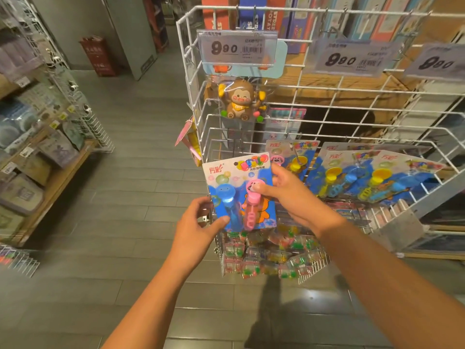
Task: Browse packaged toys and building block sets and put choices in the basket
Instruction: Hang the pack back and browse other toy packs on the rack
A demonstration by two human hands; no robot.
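Toy card (239, 177) blue – pink and blue wands; monkey toy (237, 100) brown; rack (327, 114) white wire.

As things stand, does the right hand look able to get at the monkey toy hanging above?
Probably not right away. The right hand is pinching the bubble wand card, which the left hand also holds. The monkey toy hangs unobstructed on the rack front, so once the right hand lets go, the way looks free.
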